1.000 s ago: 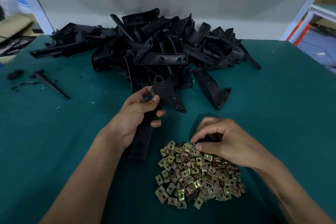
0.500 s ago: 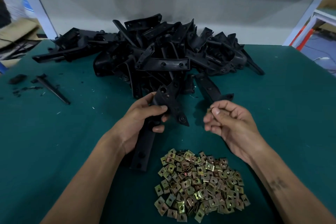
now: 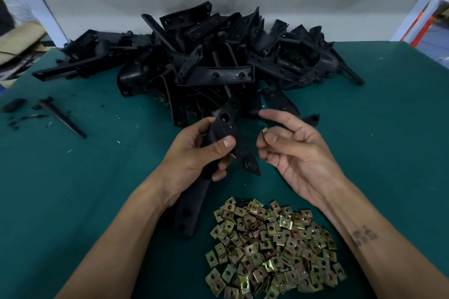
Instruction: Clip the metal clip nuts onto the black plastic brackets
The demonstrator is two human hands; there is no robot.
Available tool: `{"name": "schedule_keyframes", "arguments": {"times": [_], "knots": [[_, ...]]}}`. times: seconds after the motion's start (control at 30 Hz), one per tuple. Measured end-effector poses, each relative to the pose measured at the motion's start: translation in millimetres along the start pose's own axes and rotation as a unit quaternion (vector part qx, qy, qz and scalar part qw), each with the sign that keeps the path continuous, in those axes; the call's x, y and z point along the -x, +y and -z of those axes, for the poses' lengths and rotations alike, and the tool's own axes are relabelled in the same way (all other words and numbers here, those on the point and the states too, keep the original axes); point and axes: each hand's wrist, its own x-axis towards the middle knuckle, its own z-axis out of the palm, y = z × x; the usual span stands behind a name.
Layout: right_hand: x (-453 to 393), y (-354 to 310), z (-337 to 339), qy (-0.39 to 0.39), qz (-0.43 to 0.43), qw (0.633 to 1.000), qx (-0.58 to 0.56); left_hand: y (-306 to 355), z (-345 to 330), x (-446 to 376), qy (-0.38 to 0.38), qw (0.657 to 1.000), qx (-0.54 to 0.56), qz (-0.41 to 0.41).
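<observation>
The green table (image 3: pixel 73 201) carries everything; take the bracket pile (image 3: pixel 206 63) at its far middle as the landmark. Nearer the person than the pile, and just right of centre, lies the heap of clip nuts (image 3: pixel 272 247). Between pile and heap the left hand (image 3: pixel 194 160) grips one bracket (image 3: pixel 226 133), thumb across its face and fingers curled behind, its far end close against the pile's front, its near end reaching down beside the heap. Just right of that bracket, apart from it, the right hand (image 3: pixel 291 150) pinches a single nut (image 3: pixel 264 131) between thumb and fingertip, the other fingers loosely spread.

The bracket looks stiff, light moulded plastic, long enough to lever in the grip; holding it mid-length, near the tab being fitted, seems best. The nut is likely thin springy metal, small and slick, with sharp edges; pinching its flat sides leaves the open mouth free to slide onto a tab edge.

Open cloth lies left and right of the hands. A loose black strip (image 3: pixel 62 118) and crumbs sit well left of the pile.
</observation>
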Motion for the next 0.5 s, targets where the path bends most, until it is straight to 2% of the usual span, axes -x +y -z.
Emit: {"name": "schedule_keyframes", "arguments": {"times": [0.5], "knots": [[3, -2, 1, -0.033, -0.011, 0.999, 0.008, -6, -9, -4, -0.003, 1.000, 0.023, -0.006]]}}
